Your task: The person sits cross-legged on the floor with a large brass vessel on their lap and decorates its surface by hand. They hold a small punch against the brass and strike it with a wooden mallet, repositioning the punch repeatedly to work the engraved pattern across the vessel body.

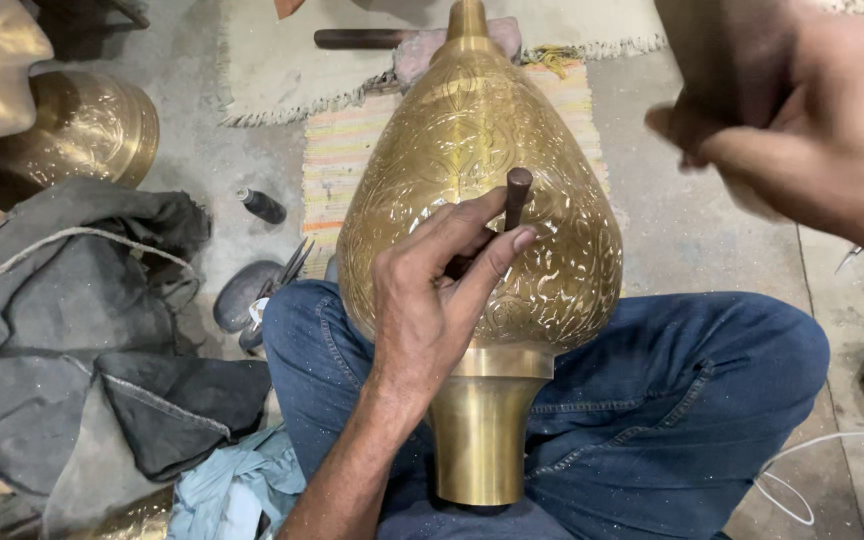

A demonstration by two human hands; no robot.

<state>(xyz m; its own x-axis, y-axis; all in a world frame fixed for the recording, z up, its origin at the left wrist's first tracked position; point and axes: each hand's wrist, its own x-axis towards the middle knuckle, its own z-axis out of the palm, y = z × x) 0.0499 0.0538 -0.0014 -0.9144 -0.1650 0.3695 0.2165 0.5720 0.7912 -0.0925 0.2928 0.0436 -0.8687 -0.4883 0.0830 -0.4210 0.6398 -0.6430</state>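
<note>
Brass vase (pixel 472 200), pear-shaped and covered in engraved leaf patterns, lay across the lap of a person seated cross-legged in blue jeans (pixel 672 400); its plain flared neck (pixel 482 430) pointed toward the body and its narrow tip rested over a striped mat (pixel 352 150) on the floor. The left hand (pixel 432 300) rested on the vase's engraved belly, its fingers (pixel 492 250) closed around a short dark metal punch (pixel 518 195) held upright with its lower end against the brass. The right hand (pixel 802 130) was raised well above and to the right of the vase, its fingers wrapped around a dark object (pixel 717 50) that was too blurred to identify. To the left lay crumpled grey cloth (pixel 72 330), another engraved brass vessel (pixel 87 125), a small dark bottle (pixel 262 205) and a pale blue rag (pixel 232 490). A white cord (pixel 812 450) trailed on the floor at the right.
</note>
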